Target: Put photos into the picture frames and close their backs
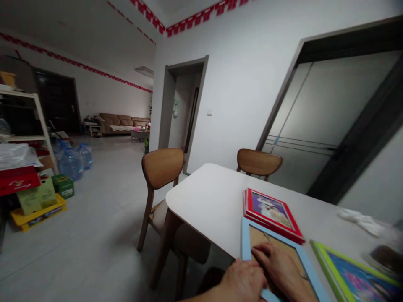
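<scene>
A light blue picture frame [246, 239] lies back side up at the near edge of the white table [204, 201], its brown backing board [289, 250] showing. My left hand [244, 279] rests at the frame's left side, fingers bent together over the edge; what they hold, if anything, is hidden. My right hand [278, 264] lies over the backing board with its fingers curled and thumb and fingertips close together near the left hand. Just beyond, red picture frames [272, 212] are stacked with a photo on top. To the right sits a green frame [355, 277] with a colourful picture.
Wooden chairs stand at the table's left end [165, 170] and far side [258, 162]. A crumpled white cloth [362, 221] lies at the table's right. Large water bottles [71, 163], boxes and a yellow crate [39, 216] are on the floor at left.
</scene>
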Tool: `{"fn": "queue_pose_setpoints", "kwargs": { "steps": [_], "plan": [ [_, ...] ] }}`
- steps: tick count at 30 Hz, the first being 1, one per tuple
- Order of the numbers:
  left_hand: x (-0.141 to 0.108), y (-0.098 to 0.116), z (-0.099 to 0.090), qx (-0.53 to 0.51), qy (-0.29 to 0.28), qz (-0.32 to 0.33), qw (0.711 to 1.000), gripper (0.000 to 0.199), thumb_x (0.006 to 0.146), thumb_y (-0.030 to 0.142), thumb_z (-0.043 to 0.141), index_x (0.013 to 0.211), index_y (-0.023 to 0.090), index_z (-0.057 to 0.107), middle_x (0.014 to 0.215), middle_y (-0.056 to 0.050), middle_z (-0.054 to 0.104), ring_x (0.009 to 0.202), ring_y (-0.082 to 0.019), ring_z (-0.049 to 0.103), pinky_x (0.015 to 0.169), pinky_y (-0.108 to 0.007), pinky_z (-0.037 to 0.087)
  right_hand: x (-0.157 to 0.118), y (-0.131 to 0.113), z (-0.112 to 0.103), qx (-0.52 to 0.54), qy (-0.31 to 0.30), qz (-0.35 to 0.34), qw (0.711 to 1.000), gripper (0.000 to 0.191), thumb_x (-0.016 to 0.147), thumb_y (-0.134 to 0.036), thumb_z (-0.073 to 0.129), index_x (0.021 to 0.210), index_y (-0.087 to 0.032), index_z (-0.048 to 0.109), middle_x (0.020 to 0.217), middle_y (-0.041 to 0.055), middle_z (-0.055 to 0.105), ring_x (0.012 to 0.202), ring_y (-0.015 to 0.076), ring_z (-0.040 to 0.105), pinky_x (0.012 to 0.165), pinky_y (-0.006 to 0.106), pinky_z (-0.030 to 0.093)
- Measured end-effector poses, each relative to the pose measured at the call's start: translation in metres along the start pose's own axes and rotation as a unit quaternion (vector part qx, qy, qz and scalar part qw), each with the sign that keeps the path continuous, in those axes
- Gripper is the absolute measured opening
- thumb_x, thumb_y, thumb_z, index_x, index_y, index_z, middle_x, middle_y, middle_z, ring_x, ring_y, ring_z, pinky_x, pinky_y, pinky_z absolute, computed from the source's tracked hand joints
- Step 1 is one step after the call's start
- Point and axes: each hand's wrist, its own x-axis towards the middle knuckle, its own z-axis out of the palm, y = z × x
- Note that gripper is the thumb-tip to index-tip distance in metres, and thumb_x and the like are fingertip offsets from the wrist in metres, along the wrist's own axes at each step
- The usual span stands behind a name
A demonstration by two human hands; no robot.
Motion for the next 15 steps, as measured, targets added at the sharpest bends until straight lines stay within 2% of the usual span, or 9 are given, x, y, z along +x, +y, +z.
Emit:
{"fn": "queue_pose_setpoints", "kwargs": {
  "steps": [4,9,12,15],
  "plan": [
    [-0.004,0.007,-0.007,-0.031,0.005,-0.019,0.999,0.033,0.069,0.033,0.063,0.094,0.016,0.047,0.107,-0.006,0.053,0.104,-0.021,0.045,0.092,-0.032,0.031,-0.004,0.004,0.005,-0.027,0.024,-0.034,0.999,0.035,0.073,-0.036,0.037,0.080,-0.019,0.067,0.094,0.0072,0.063,0.088,0.0203,0.056,0.080,0.030,0.039],
    [-0.006,0.008,-0.008,-0.031,0.004,-0.024,0.999,0.038,0.068,0.033,0.064,0.096,0.016,0.046,0.108,-0.006,0.053,0.103,-0.021,0.046,0.091,-0.032,0.033,-0.008,-0.002,0.002,-0.043,0.014,-0.062,0.997,0.033,0.074,-0.032,0.036,0.078,-0.021,0.068,0.090,0.0057,0.063,0.086,0.0184,0.055,0.079,0.028,0.040],
    [-0.003,0.003,-0.007,-0.005,-0.003,-0.008,1.000,0.036,0.068,0.035,0.064,0.093,0.015,0.048,0.104,-0.006,0.055,0.101,-0.021,0.047,0.090,-0.031,0.035,-0.009,-0.002,0.000,-0.037,0.003,-0.079,0.996,0.033,0.073,-0.033,0.036,0.074,-0.023,0.067,0.089,0.0048,0.063,0.086,0.0191,0.055,0.078,0.029,0.041],
    [0.005,-0.003,0.001,0.048,-0.032,0.032,0.998,0.039,0.063,0.040,0.066,0.087,0.013,0.052,0.097,-0.008,0.059,0.097,-0.022,0.050,0.087,-0.030,0.038,-0.006,0.014,0.011,0.006,0.015,-0.062,0.998,0.034,0.071,-0.040,0.038,0.075,-0.023,0.067,0.091,0.0069,0.063,0.086,0.0208,0.057,0.080,0.031,0.043]
  ]
}}
